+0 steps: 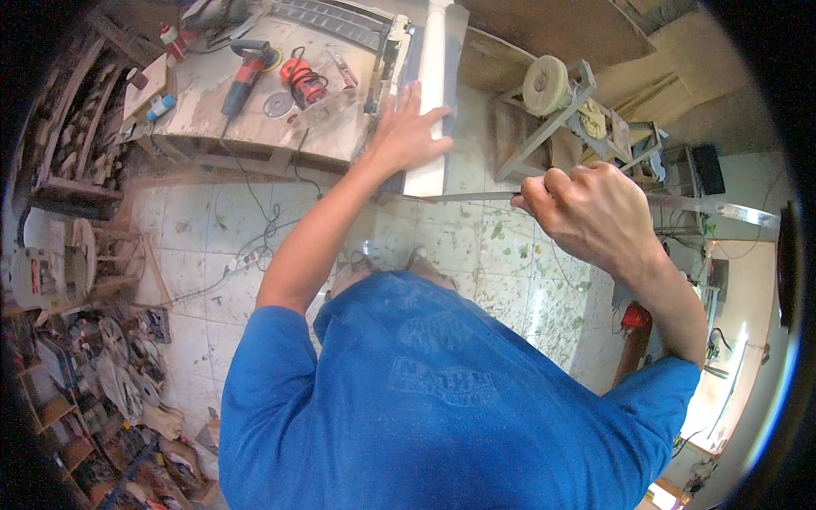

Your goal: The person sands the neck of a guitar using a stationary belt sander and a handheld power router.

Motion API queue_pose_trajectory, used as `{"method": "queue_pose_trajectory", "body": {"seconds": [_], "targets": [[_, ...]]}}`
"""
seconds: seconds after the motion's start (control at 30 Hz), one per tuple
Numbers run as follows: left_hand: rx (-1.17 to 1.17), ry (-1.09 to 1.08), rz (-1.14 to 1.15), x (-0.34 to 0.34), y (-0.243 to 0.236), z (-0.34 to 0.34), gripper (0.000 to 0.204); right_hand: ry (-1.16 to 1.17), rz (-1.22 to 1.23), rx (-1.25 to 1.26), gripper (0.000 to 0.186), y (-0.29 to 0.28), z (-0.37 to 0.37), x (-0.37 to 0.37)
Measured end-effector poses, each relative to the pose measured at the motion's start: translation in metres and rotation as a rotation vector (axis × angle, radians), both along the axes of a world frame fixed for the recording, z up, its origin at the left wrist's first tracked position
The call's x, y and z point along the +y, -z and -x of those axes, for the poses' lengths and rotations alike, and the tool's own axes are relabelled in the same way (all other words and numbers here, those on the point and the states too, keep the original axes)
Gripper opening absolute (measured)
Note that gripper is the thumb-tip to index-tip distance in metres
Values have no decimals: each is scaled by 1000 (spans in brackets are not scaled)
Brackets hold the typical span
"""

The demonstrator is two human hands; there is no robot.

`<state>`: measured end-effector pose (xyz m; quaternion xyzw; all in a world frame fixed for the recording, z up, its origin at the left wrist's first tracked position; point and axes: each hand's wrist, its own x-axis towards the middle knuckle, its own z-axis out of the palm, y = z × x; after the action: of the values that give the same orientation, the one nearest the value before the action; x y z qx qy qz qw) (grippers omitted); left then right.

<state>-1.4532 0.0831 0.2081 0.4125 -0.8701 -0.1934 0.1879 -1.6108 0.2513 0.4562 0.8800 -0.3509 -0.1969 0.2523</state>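
Note:
My left hand (408, 134) lies with spread fingers on a long cream-white piece (434, 64), pressing it against a dark board (455, 72). The piece points away from me, and its near end overhangs the floor. My right hand (595, 208) is closed in a fist around a thin, flat metal tool (476, 196). The tool's narrow grey blade reaches left, to the near end of the cream-white piece. Whether blade and piece touch, I cannot tell. The part of the tool inside my fist is hidden.
On the workbench (195, 119) at the left lie a red angle grinder (243, 81), a red corded power tool (303, 79) and a grey disc (277, 104). A stand with a round wheel (545, 80) is at the right. Cables and a power strip (246, 259) lie on the tiled floor.

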Motion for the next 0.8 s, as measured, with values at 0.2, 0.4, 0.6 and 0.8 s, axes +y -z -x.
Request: {"method": "queue_pose_trajectory", "body": {"seconds": [0.2,0.4,0.6,0.8], "targets": [[20,1,-9,0,1,0,71,42,-38,10,16,7,-18,4],[20,7,-11,1,0,0,72,55,-74,142,15,-1,-63,13],[30,-3,5,2,0,-2,72,85,-75,202,19,-3,-95,9],[60,-14,14,4,3,-4,71,46,-27,243,14,18,-105,18]]}}
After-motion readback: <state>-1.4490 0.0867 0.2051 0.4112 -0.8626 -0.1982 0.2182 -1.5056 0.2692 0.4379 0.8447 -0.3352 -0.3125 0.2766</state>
